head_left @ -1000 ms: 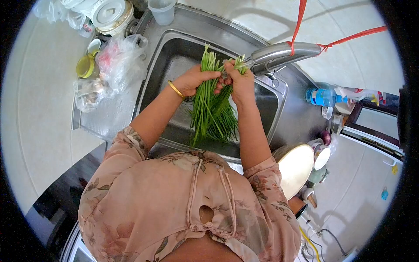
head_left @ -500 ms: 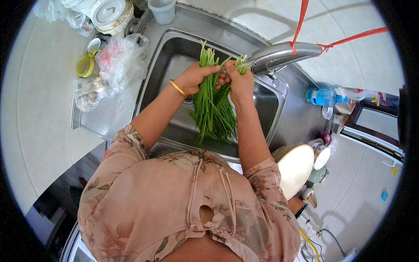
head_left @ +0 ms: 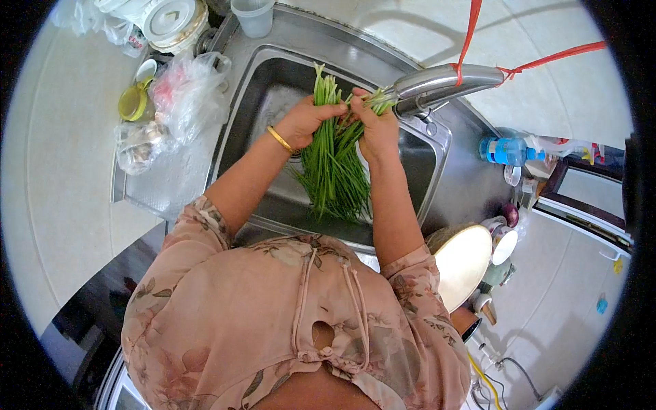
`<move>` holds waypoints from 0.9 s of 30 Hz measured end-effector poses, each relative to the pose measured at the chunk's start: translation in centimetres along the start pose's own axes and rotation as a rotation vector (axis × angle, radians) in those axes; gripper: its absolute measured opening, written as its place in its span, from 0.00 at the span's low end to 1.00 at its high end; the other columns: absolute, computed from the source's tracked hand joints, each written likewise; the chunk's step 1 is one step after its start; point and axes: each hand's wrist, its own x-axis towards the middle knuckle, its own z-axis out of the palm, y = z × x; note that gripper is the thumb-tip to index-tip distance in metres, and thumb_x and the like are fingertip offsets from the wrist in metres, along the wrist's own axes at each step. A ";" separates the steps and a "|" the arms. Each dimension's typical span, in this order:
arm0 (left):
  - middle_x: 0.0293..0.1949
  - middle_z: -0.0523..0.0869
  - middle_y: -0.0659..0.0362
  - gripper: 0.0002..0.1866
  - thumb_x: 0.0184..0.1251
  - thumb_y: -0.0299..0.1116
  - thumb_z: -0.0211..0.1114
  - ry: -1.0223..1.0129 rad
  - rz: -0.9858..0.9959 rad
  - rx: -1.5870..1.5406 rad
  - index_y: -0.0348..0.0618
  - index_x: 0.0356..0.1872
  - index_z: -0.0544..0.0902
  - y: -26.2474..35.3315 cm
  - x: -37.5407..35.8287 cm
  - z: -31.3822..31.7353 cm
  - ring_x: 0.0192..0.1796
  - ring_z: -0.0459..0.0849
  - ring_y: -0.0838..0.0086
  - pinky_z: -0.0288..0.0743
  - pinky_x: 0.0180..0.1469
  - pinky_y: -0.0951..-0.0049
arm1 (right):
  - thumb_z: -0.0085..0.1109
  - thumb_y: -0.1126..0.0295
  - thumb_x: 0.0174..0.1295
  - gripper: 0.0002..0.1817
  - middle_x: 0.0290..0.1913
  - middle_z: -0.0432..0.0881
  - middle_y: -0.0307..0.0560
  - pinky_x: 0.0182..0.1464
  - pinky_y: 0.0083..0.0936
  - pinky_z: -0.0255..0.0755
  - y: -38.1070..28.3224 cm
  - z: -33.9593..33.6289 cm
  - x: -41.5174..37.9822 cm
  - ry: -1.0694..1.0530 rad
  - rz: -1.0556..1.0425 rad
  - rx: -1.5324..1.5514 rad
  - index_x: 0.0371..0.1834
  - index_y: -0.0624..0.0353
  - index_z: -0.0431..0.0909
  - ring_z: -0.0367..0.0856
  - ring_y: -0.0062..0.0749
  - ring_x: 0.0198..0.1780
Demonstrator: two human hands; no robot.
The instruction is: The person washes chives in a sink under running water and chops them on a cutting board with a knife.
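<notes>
My left hand [head_left: 311,121] is closed around a bunch of green chives [head_left: 331,174], with the pale stem ends sticking up past my thumb and the long leaves hanging down over the sink [head_left: 270,188]. Close by on the right, my right hand [head_left: 374,126] grips a smaller part of the chives, its pale ends pointing at the faucet [head_left: 437,83]. Water seems to run from the spout onto these ends. A gold bangle [head_left: 279,139] circles my left wrist. Some of my fingers are hidden behind the leaves.
Left of the sink lie clear plastic bags [head_left: 195,96] and a yellow-green container [head_left: 134,102]. A clear plastic tub [head_left: 254,15] stands at the back rim. On the right are a blue bottle [head_left: 507,152] and a round cutting board [head_left: 463,266]. Red strings [head_left: 468,37] hold the faucet.
The stem ends in my right hand have shifted slightly and fan out more under the faucet. Both hands keep their grip in nearly the same place.
</notes>
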 end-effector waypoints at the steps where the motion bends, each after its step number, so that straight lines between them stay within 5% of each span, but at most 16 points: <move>1: 0.31 0.80 0.61 0.08 0.56 0.31 0.63 -0.007 0.005 0.009 0.42 0.35 0.78 -0.2 0.2 -0.2 0.32 0.78 0.75 0.75 0.33 0.71 | 0.57 0.72 0.55 0.11 0.32 0.77 0.39 0.33 0.18 0.67 0.2 -0.1 0.1 -0.019 0.023 0.017 0.40 0.64 0.76 0.72 0.22 0.29; 9: 0.31 0.80 0.61 0.07 0.57 0.30 0.61 -0.033 -0.118 -0.156 0.43 0.36 0.78 0.1 0.6 -0.8 0.31 0.79 0.74 0.76 0.34 0.72 | 0.53 0.70 0.60 0.11 0.33 0.78 0.40 0.31 0.19 0.68 0.1 0.6 -0.5 0.032 -0.035 0.037 0.42 0.64 0.75 0.74 0.24 0.28; 16: 0.30 0.80 0.61 0.06 0.56 0.29 0.62 0.067 -0.006 -0.139 0.42 0.34 0.78 0.1 1.2 -0.3 0.31 0.78 0.74 0.76 0.33 0.72 | 0.50 0.68 0.62 0.10 0.32 0.76 0.43 0.29 0.24 0.70 -0.7 -0.5 -0.4 0.169 -0.164 0.177 0.40 0.64 0.74 0.73 0.27 0.27; 21: 0.34 0.81 0.60 0.07 0.56 0.30 0.62 0.061 -0.008 0.023 0.40 0.35 0.78 0.7 0.3 0.1 0.35 0.79 0.75 0.76 0.33 0.72 | 0.60 0.66 0.55 0.10 0.23 0.75 0.35 0.20 0.14 0.59 -1.9 -0.9 -0.4 -0.029 -0.092 -0.637 0.35 0.61 0.77 0.65 0.16 0.17; 27: 0.35 0.81 0.58 0.11 0.57 0.29 0.61 -0.043 -0.016 0.040 0.38 0.40 0.78 0.8 0.2 0.2 0.33 0.79 0.73 0.76 0.31 0.73 | 0.58 0.69 0.55 0.14 0.28 0.77 0.38 0.23 0.15 0.61 -0.4 -0.8 -0.6 -0.092 0.152 -0.183 0.43 0.62 0.76 0.67 0.17 0.22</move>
